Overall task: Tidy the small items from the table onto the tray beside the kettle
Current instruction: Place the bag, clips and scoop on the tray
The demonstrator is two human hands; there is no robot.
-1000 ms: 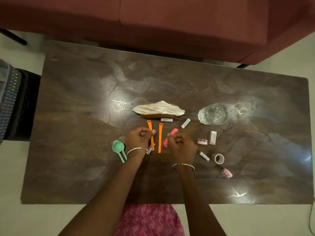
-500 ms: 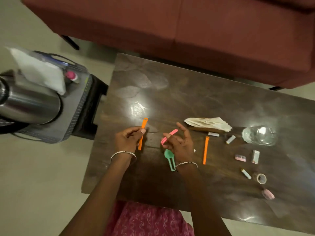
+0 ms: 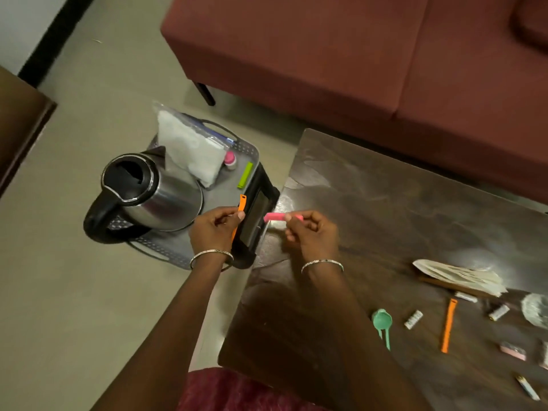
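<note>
**Two Items Lifted, Tray Just Beside**

The left hand (image 3: 218,229) is over the three o'clock edge of the grey perforated metal tray (image 3: 221,200). Its thumb and forefinger pinch a flat orange plastic strip (image 3: 243,202) near the middle. The strip's upper end points to twelve o'clock and a short length shows below the fingers. Whether the strip touches the tray cannot be told.

At the left hand's three o'clock, the right hand (image 3: 314,237) is over the corner of the dark glossy wooden table (image 3: 415,209). Its fingertips pinch a short pink plastic stick (image 3: 275,216), held level with the free end pointing to nine o'clock, toward the tray. Each wrist wears a thin silver bangle (image 3: 211,255).

The tray rests on a black stand (image 3: 255,221) just beside the table's nine o'clock end. A stainless steel kettle with a black handle (image 3: 154,194) fills the tray's eight o'clock side. A clear zip bag of white material (image 3: 189,149) stands at the tray's twelve o'clock, with a small pink-capped bottle (image 3: 230,160) just at its three o'clock. A lime-green plastic strip (image 3: 245,175) lies along the tray's three o'clock rim.

On the table, toward the view's four o'clock, lie these:

- mint-green plastic measuring spoons (image 3: 382,321)
- a small white cylinder (image 3: 413,319)
- a second orange strip (image 3: 448,324)
- a stack of cream paper napkins (image 3: 459,275)
- smaller pieces too blurred to name

A maroon upholstered sofa (image 3: 355,54) spans twelve to two o'clock.
</note>
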